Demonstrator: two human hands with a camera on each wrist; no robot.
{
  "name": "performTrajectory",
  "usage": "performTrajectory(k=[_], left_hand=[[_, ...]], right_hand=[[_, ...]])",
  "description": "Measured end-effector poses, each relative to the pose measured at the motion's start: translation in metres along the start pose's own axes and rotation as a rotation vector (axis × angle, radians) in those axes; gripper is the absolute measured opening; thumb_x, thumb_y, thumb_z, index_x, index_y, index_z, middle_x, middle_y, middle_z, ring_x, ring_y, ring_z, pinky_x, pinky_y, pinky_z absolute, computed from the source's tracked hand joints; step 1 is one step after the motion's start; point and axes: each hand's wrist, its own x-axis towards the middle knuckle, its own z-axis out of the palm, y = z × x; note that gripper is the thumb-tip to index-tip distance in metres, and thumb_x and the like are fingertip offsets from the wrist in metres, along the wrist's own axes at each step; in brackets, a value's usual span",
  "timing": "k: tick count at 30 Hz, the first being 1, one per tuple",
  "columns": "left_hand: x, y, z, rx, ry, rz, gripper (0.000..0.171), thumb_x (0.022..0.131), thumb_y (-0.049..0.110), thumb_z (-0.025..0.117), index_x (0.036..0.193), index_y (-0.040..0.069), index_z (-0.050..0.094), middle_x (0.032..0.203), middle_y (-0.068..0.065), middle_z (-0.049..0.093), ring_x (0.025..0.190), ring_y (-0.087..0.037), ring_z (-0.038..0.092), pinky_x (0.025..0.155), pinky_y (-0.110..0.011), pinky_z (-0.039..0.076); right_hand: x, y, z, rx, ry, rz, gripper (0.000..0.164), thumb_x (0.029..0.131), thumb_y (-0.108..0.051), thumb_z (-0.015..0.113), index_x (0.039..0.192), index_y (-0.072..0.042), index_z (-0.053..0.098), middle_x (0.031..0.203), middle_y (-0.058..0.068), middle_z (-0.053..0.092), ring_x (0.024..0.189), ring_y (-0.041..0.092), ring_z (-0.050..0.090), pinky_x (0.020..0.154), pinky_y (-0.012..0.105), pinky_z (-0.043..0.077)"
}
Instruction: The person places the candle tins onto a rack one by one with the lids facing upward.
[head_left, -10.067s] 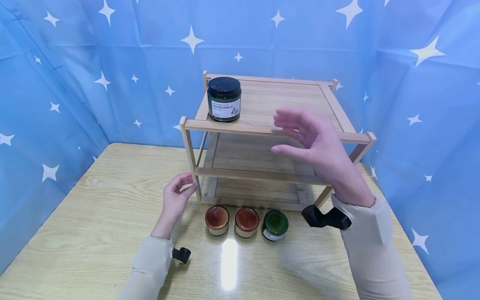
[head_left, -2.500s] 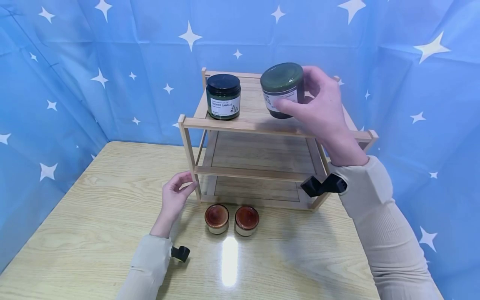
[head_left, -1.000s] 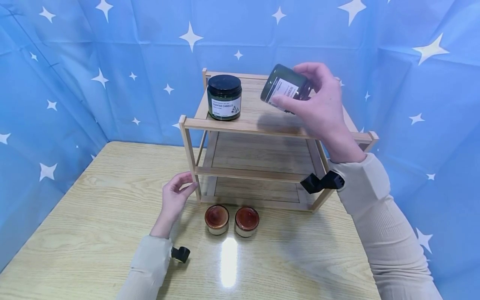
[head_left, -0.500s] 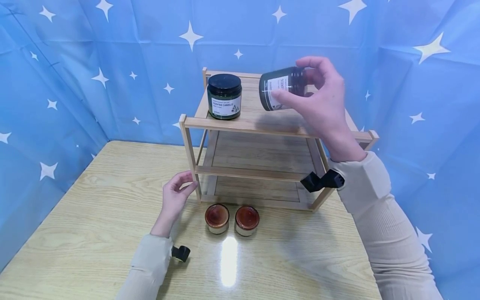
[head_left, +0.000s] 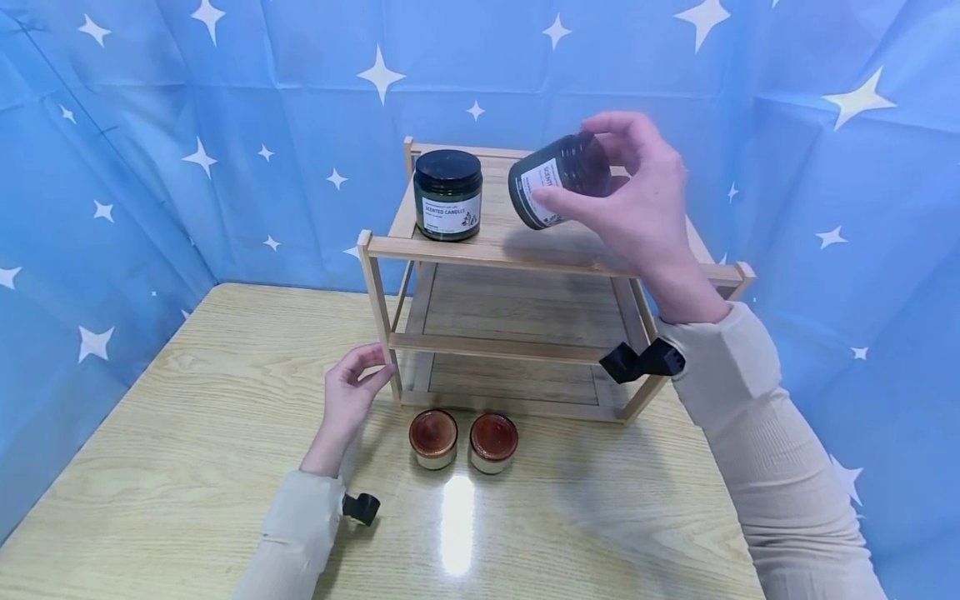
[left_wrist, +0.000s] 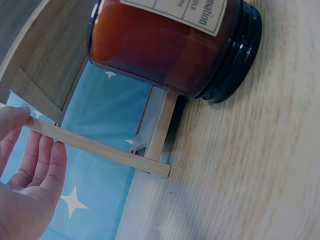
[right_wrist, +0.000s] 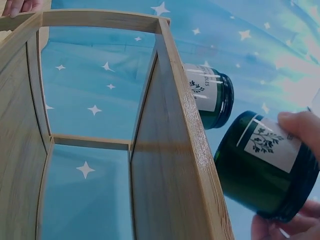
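My right hand point(head_left: 648, 208) grips a dark green scented-candle jar point(head_left: 534, 183) above the top shelf of the wooden rack point(head_left: 495, 254). The jar is tilted, its black lid toward the palm and its base pointing down-left; thumb and fingers clasp its sides. In the right wrist view its leaf-printed label point(right_wrist: 272, 145) shows. A matching green jar point(head_left: 448, 208) stands upright on the shelf's left part. My left hand point(head_left: 351, 396) pinches the rack's front left post point(left_wrist: 95, 145) between thumb and fingers. Two amber candle jars point(head_left: 433, 437) stand lid-down on the table before the rack.
The rack has a middle shelf point(head_left: 517, 308) and a low bottom shelf point(head_left: 517, 379). A pale wood table point(head_left: 210, 467) carries it, with a blue star-printed curtain point(head_left: 300, 125) behind and at both sides. Black camera mounts point(head_left: 641, 362) sit on the wrists.
The right hand, bare at first, has lifted the green jar from the table to above the top shelf. The jar has turned from base-up to tilted sideways, lid rising. The left hand stays put.
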Motion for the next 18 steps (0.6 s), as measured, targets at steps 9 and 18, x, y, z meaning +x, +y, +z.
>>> performTrajectory(k=[9, 18], left_hand=[[0.0004, -0.0003, 0.0001, 0.0, -0.003, 0.013, 0.028, 0.077, -0.019, 0.063, 0.102, -0.007, 0.062, 0.088, 0.009, 0.066, 0.085, -0.006, 0.062, 0.077, -0.02, 0.055], [-0.0001, -0.0005, -0.0007, -0.01, -0.009, 0.012, 0.042, 0.077, -0.019, 0.062, 0.097, 0.018, 0.067, 0.089, 0.008, 0.066, 0.086, -0.007, 0.062, 0.078, -0.021, 0.055]], right_hand=[[0.001, 0.0005, 0.004, -0.054, -0.038, -0.031, 0.056, 0.064, -0.012, 0.086, 0.113, -0.007, 0.062, 0.106, 0.004, 0.064, 0.094, 0.012, 0.058, 0.078, 0.021, 0.051], [0.0014, 0.0021, 0.0078, -0.132, -0.075, -0.061, 0.056, 0.067, -0.017, 0.085, 0.118, -0.011, 0.065, 0.113, 0.004, 0.064, 0.095, 0.009, 0.055, 0.078, 0.02, 0.046]])
